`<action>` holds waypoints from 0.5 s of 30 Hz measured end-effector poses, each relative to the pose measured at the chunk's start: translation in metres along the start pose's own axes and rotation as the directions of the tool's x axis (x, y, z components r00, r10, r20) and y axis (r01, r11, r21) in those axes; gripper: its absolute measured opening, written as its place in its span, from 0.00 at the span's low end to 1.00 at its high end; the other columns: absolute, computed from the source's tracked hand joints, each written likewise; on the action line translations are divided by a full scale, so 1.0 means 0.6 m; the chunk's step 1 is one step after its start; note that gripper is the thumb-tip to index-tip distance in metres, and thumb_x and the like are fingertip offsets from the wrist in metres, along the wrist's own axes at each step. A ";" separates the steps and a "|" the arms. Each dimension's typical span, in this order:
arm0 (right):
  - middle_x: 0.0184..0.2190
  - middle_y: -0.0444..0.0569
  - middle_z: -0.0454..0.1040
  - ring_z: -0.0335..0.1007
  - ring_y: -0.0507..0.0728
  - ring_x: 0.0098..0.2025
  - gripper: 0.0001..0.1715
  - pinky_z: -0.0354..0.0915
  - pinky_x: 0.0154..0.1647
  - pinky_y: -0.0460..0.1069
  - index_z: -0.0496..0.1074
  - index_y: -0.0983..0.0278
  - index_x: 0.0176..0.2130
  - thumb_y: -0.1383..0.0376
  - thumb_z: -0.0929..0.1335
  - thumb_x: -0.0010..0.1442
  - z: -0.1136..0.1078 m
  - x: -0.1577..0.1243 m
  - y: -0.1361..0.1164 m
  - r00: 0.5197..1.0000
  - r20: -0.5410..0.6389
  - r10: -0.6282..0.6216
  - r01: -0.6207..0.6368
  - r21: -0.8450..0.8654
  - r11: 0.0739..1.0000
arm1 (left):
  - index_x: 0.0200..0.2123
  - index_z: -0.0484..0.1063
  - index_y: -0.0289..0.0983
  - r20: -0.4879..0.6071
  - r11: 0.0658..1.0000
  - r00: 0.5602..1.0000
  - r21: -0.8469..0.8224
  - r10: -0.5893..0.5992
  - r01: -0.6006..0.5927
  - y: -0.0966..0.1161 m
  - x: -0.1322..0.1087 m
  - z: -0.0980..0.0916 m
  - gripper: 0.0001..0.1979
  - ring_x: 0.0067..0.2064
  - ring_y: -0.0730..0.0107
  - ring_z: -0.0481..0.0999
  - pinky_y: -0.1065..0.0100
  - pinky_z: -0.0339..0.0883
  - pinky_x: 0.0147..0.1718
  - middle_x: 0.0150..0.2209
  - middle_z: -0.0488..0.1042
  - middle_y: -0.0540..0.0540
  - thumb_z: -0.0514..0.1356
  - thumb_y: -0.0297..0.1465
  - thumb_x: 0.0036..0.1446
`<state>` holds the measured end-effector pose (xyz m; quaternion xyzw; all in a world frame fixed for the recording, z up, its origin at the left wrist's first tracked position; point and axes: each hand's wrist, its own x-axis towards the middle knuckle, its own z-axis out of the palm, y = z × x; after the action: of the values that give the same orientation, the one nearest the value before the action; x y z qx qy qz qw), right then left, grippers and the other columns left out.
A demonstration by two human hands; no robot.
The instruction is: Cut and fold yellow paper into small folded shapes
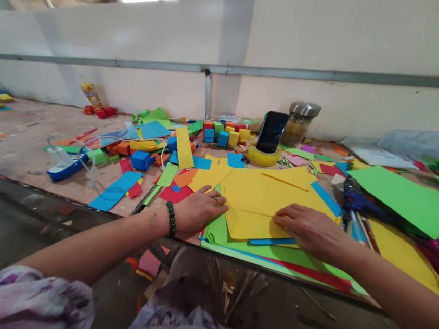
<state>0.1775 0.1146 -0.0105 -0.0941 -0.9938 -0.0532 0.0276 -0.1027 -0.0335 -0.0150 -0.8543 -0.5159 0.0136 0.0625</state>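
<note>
Cubes (222, 138) in several colours stand grouped toward the back of the worktop (22, 136) and look finished, whereas the yellow paper sheet (255, 194) lies flat near the front edge, over green paper (249, 250), apparently at an early stage. A line crosses it near the right hand (305, 227), perhaps a fold or an overlapping edge. That hand's bent fingers rest close together on the sheet; the left hand (199, 212) lies palm down at its left edge, fingers loosely curved. Whether either pinches paper cannot be told. Any shaping of this sheet seems mostly still undone.
</note>
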 end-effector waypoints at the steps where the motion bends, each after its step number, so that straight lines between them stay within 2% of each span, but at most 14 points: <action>1: 0.45 0.57 0.78 0.74 0.61 0.45 0.19 0.69 0.44 0.54 0.78 0.65 0.42 0.76 0.63 0.56 -0.002 0.011 -0.003 1.000 -0.020 -0.015 0.015 -0.007 1.000 | 0.49 0.68 0.37 -0.004 1.000 1.000 -0.008 -0.002 0.002 0.000 0.003 0.000 0.14 0.52 0.57 0.68 0.54 0.55 0.54 0.51 0.72 0.40 0.55 0.25 0.59; 5: 0.53 0.58 0.75 0.69 0.61 0.53 0.24 0.65 0.53 0.58 0.72 0.66 0.53 0.75 0.63 0.58 0.001 0.074 -0.027 0.988 -0.094 -0.124 0.122 -0.024 0.992 | 0.44 0.71 0.37 -0.002 1.000 1.000 -0.019 -0.005 0.005 0.000 0.020 0.003 0.10 0.50 0.59 0.69 0.56 0.54 0.53 0.45 0.75 0.42 0.54 0.25 0.60; 8: 0.49 0.57 0.77 0.69 0.61 0.53 0.22 0.65 0.53 0.57 0.72 0.67 0.52 0.75 0.62 0.60 0.012 0.105 -0.040 0.977 -0.047 -0.209 0.208 -0.020 0.978 | 0.42 0.72 0.37 0.004 1.000 1.000 -0.017 -0.018 0.018 0.001 0.028 0.005 0.09 0.49 0.59 0.69 0.55 0.54 0.53 0.43 0.76 0.42 0.54 0.26 0.61; 11: 0.44 0.56 0.78 0.71 0.60 0.49 0.20 0.66 0.50 0.55 0.74 0.67 0.48 0.77 0.63 0.58 0.021 0.092 -0.037 0.980 -0.048 -0.195 0.195 -0.008 0.981 | 0.41 0.73 0.36 0.011 0.999 0.999 -0.025 -0.036 0.037 0.004 0.028 0.004 0.09 0.48 0.59 0.69 0.55 0.54 0.53 0.42 0.76 0.41 0.55 0.24 0.59; 15: 0.44 0.58 0.77 0.72 0.59 0.44 0.21 0.67 0.46 0.53 0.74 0.67 0.46 0.79 0.63 0.55 0.020 0.029 -0.020 0.993 -0.062 -0.101 0.103 0.024 0.994 | 0.39 0.73 0.36 0.030 0.999 0.999 -0.034 -0.037 0.038 0.005 0.028 0.002 0.09 0.47 0.59 0.70 0.54 0.54 0.53 0.41 0.76 0.41 0.57 0.23 0.56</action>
<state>0.1579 0.1074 -0.0225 -0.0411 -0.9966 -0.0438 0.0561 -0.0922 -0.0201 -0.0157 -0.8451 -0.5329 0.0162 0.0402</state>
